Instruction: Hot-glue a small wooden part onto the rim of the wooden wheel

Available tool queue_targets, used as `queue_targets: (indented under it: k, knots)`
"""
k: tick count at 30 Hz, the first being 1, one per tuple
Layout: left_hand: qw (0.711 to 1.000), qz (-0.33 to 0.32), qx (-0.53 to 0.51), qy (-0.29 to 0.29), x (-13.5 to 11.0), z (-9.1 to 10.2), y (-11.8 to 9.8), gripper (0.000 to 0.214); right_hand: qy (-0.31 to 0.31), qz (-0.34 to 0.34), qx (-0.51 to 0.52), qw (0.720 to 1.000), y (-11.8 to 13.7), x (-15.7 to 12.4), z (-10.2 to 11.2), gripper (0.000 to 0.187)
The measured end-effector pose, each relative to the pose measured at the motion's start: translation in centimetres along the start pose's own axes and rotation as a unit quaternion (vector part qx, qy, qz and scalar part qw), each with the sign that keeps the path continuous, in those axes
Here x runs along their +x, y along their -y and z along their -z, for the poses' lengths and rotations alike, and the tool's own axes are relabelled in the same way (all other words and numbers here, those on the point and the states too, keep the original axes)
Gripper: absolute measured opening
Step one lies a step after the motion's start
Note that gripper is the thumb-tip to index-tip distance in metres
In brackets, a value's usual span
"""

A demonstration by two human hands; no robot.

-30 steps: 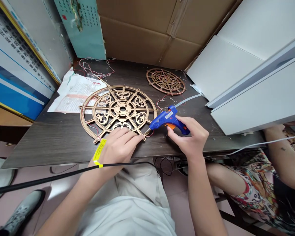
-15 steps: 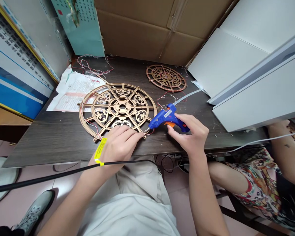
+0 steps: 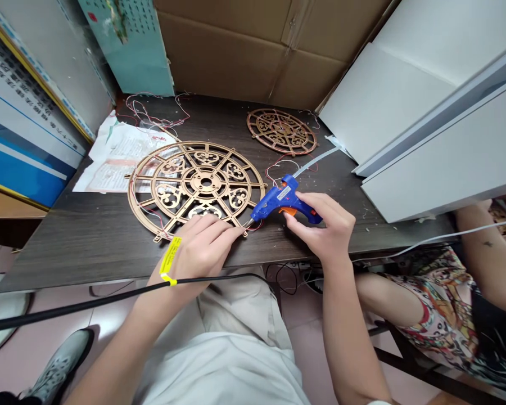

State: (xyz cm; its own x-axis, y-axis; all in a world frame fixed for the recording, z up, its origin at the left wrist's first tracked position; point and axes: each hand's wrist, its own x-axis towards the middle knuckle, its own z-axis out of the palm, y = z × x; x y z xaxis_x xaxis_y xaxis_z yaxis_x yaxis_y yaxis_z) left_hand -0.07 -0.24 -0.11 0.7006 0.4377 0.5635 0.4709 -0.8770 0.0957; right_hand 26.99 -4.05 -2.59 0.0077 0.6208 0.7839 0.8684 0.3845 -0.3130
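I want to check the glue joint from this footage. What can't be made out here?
- Head view, nozzle of the glue gun: too small to tell whether it touches the large disc.
- Disc's near rim: covered by the left hand; what its fingers press is hidden.
- Print on the paper: too small.
- Person alongside: cut off by the right edge.

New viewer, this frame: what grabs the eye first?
The blue glue gun in the right hand, its nozzle at the near rim of the big gold fretwork wheel in the middle of the table. The left hand presses on that rim. A smaller wheel lies farther back, near the cardboard.
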Motion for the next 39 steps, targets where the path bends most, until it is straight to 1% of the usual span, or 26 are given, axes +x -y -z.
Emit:
queue_targets:
  k: [4, 9, 13, 19, 22, 26, 31, 34, 39]
  knots:
    - [1.0, 0.002, -0.007, 0.001, 0.0, -0.1, 0.0, 0.023, -0.004, 0.01, 0.011, 1.0, 0.0, 0.0, 0.0, 0.033]
    - [1.0, 0.001, -0.002, 0.004, 0.0, -0.1, 0.0, 0.02, -0.001, 0.005, 0.004, 1.0, 0.0, -0.1, -0.1, 0.03]
    - [1.0, 0.001, -0.01, 0.007, 0.0, 0.0, 0.1, 0.022, -0.013, 0.017, 0.0, 1.0, 0.1, -0.1, -0.1, 0.032]
    - [1.0, -0.003, -0.014, 0.001, -0.1, -0.1, 0.1, 0.023, -0.011, 0.018, 0.007, 1.0, 0.1, 0.2, 0.2, 0.032]
    - [1.0, -0.002, -0.016, 0.007, -0.1, -0.1, 0.1, 0.025, -0.006, 0.026, 0.016, 1.0, -0.1, 0.4, 0.3, 0.035]
    - [1.0, -0.007, -0.01, 0.0, -0.1, -0.1, 0.2, 0.025, -0.002, 0.043, 0.018, 0.999, -0.2, 0.8, 0.4, 0.037]
    - [1.0, -0.014, 0.001, -0.006, 0.0, -0.1, 0.1, 0.021, -0.008, 0.05, 0.008, 0.999, -0.1, 1.1, 0.1, 0.032]
    - [1.0, -0.005, -0.007, 0.0, 0.1, -0.1, 0.1, 0.022, -0.009, 0.046, -0.006, 0.999, 0.0, 1.0, 0.1, 0.029]
    - [1.0, -0.005, -0.011, 0.008, 0.0, -0.3, 0.2, 0.025, -0.005, 0.062, -0.002, 0.998, -0.1, 1.2, 0.7, 0.032]
